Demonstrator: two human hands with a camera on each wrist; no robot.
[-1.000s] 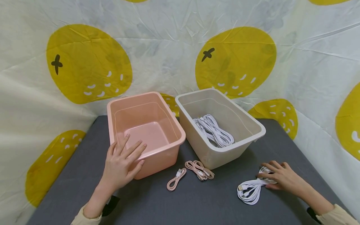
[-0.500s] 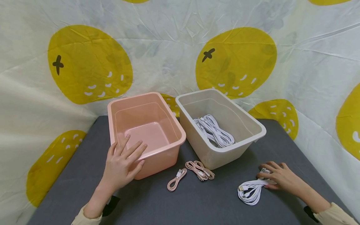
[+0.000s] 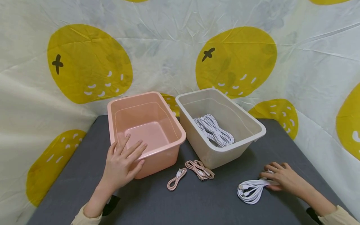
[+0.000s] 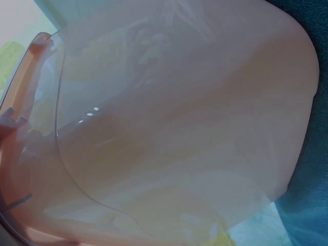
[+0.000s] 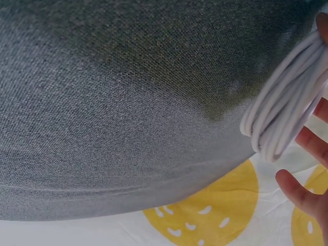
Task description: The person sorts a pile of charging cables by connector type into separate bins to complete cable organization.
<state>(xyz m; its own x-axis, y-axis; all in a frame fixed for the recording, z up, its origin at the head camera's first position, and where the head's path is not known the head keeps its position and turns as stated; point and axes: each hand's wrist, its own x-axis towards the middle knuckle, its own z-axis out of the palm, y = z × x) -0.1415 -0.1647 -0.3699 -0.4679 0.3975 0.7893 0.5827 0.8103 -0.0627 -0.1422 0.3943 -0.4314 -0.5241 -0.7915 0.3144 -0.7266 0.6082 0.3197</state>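
Note:
My left hand lies on the near left rim of a pink plastic bin, fingers spread and reaching over the inside. Out to the right, my right hand grips one end of a coiled white USB cable, whose looped end and plugs point left. In the right wrist view the loops of the white cable pass between the thumb and the fingers. The bin's pink wall fills most of the left wrist view.
Beside the pink bin a beige bin holds several white cable bundles. In front of them lie a small pink cable and a larger pink cable bundle. A dark grey cloth covers the table; a patterned curtain hangs behind.
My right hand has shifted slightly on the white cable, and less of the cable's far end shows past its fingers. My left hand, the bins and the pink cables stay in place.

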